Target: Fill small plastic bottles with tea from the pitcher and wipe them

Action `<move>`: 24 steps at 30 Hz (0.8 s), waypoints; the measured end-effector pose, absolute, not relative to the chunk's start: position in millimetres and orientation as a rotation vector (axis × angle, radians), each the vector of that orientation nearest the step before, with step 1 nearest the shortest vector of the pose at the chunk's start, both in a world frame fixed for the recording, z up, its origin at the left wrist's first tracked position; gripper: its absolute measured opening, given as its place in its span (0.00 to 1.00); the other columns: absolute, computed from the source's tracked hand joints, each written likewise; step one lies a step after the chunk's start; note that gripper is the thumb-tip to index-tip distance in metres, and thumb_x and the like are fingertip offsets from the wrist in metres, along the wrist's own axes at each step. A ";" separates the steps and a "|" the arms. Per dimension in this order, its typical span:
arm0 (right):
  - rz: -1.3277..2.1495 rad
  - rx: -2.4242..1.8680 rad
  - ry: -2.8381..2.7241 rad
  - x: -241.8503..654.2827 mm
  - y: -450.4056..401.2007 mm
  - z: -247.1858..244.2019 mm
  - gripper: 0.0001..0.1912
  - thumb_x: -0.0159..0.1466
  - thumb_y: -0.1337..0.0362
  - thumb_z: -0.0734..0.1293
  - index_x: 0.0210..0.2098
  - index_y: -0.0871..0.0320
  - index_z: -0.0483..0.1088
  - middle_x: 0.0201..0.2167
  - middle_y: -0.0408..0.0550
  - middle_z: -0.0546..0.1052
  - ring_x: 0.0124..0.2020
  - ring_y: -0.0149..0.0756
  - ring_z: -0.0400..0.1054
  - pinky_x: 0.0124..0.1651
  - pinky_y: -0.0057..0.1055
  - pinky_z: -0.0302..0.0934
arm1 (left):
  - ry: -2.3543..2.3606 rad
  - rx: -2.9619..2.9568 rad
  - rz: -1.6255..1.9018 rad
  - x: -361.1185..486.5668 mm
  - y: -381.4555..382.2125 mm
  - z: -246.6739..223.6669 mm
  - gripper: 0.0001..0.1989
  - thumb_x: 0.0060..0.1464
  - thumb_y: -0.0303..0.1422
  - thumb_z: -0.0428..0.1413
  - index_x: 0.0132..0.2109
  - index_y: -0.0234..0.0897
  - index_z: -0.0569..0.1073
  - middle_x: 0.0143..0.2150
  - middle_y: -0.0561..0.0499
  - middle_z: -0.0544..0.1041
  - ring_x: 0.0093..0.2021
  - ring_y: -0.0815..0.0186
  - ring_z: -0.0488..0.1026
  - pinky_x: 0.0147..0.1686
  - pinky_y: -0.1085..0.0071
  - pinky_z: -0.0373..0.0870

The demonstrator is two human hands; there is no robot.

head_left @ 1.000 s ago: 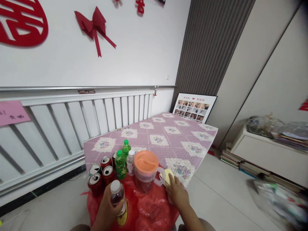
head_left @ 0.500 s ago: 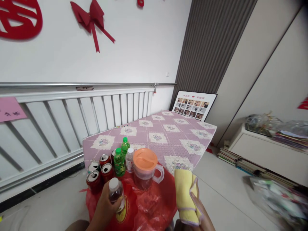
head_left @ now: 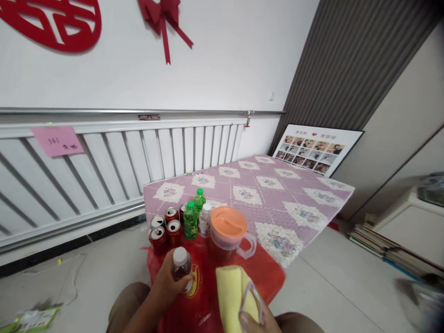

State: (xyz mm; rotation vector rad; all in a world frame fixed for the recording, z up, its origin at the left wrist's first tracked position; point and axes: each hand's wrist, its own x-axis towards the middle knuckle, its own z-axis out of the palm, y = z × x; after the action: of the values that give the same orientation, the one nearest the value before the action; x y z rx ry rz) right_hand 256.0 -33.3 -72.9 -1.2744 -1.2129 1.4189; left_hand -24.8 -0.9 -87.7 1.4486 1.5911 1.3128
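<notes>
My left hand [head_left: 169, 280] is closed around a white-capped bottle [head_left: 181, 266] of dark liquid, which stands upright over the red plastic sheet [head_left: 204, 300]. A folded yellow cloth [head_left: 230, 291] with a pale purple edge is gripped in my right hand [head_left: 256, 321], low and just right of the bottle. Beyond the hands stands a clear pitcher [head_left: 224, 240] with an orange lid. To its left are a second white-capped bottle [head_left: 204, 222], two green bottles [head_left: 190, 224] and several opened drink cans [head_left: 174, 231].
A table with a purple floral cloth [head_left: 225, 192] extends behind the drinks. A white radiator [head_left: 114, 157] runs along the wall, with glasses [head_left: 149, 117] on its ledge. At the right rest a photo board [head_left: 312, 148] and stacked books [head_left: 367, 243].
The view has swung left, so the scene sits farther right. My right hand has brought the yellow cloth leftward over the red sheet, closer to the bottle in my left hand.
</notes>
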 end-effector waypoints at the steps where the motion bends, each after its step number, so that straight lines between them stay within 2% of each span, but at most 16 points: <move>1: 1.397 -1.259 -1.255 242.8 -26.7 -66.4 0.42 0.54 0.47 0.74 0.63 0.56 0.65 0.58 0.60 0.75 0.59 0.55 0.70 0.61 0.46 0.63 | 1.577 1.449 1.303 -25.5 -1.7 -86.8 0.33 0.43 0.32 0.61 0.59 0.34 0.66 0.57 0.39 0.76 0.58 0.49 0.73 0.62 0.48 0.66; 4: 1.279 -1.256 -1.399 206.3 -8.9 -45.9 0.40 0.59 0.54 0.69 0.68 0.56 0.58 0.65 0.56 0.69 0.64 0.47 0.65 0.67 0.43 0.57 | 1.517 1.469 1.283 -29.0 -2.4 -82.8 0.36 0.43 0.30 0.61 0.61 0.34 0.65 0.62 0.37 0.71 0.64 0.49 0.67 0.67 0.49 0.59; 6: 1.128 -1.271 -1.521 185.0 -1.1 -34.1 0.38 0.61 0.59 0.66 0.69 0.57 0.55 0.67 0.56 0.65 0.66 0.46 0.62 0.68 0.44 0.56 | 1.482 1.480 1.245 -31.2 -2.7 -78.4 0.37 0.43 0.29 0.61 0.62 0.34 0.64 0.63 0.37 0.71 0.66 0.49 0.66 0.67 0.50 0.58; 9: 0.807 -1.203 -1.713 158.6 5.2 -25.7 0.36 0.64 0.63 0.63 0.70 0.57 0.53 0.69 0.57 0.61 0.69 0.47 0.56 0.69 0.47 0.54 | 1.389 1.451 1.169 -32.3 -3.0 -70.4 0.35 0.45 0.29 0.61 0.62 0.34 0.63 0.61 0.38 0.73 0.61 0.51 0.71 0.62 0.53 0.66; 11: 0.658 -1.131 -1.842 145.5 6.9 -28.8 0.34 0.66 0.65 0.63 0.70 0.55 0.54 0.69 0.56 0.61 0.70 0.48 0.55 0.69 0.48 0.55 | 1.314 1.424 1.158 -31.9 -2.6 -66.8 0.34 0.47 0.29 0.61 0.63 0.35 0.62 0.60 0.39 0.74 0.56 0.53 0.75 0.56 0.56 0.72; 13: 0.586 -1.096 -1.960 136.9 6.7 -37.7 0.33 0.66 0.66 0.63 0.70 0.53 0.56 0.69 0.56 0.61 0.70 0.49 0.55 0.68 0.50 0.56 | 1.267 1.417 1.181 -31.5 -1.5 -65.7 0.36 0.48 0.29 0.62 0.64 0.36 0.61 0.60 0.38 0.74 0.55 0.53 0.75 0.54 0.57 0.74; 16: 0.578 -1.141 -2.012 133.4 3.2 -55.8 0.34 0.67 0.68 0.62 0.71 0.54 0.53 0.69 0.58 0.61 0.70 0.49 0.55 0.67 0.50 0.58 | 1.248 1.450 1.200 -31.7 -0.1 -67.0 0.37 0.48 0.30 0.63 0.64 0.37 0.60 0.60 0.39 0.73 0.56 0.52 0.74 0.55 0.58 0.73; 20: 0.667 -1.247 -1.948 141.8 -1.7 -77.2 0.36 0.65 0.70 0.62 0.71 0.56 0.52 0.68 0.57 0.63 0.69 0.48 0.58 0.67 0.47 0.59 | 1.284 1.485 1.185 -32.4 -0.4 -69.3 0.32 0.49 0.31 0.62 0.61 0.35 0.62 0.57 0.40 0.75 0.51 0.56 0.75 0.53 0.59 0.73; 24: 0.772 -1.337 -1.940 155.3 -1.1 -90.1 0.36 0.61 0.72 0.62 0.69 0.61 0.58 0.65 0.61 0.67 0.66 0.51 0.62 0.65 0.49 0.61 | 1.392 1.484 1.177 -33.5 -0.6 -73.6 0.34 0.45 0.25 0.61 0.61 0.35 0.63 0.58 0.40 0.73 0.58 0.53 0.71 0.61 0.56 0.67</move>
State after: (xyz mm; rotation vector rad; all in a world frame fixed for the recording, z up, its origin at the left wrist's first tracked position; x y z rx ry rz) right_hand 155.3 -1.1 -90.1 -1.3373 -1.9402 0.7720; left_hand -33.5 -0.6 -73.6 1.4843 1.3917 1.1773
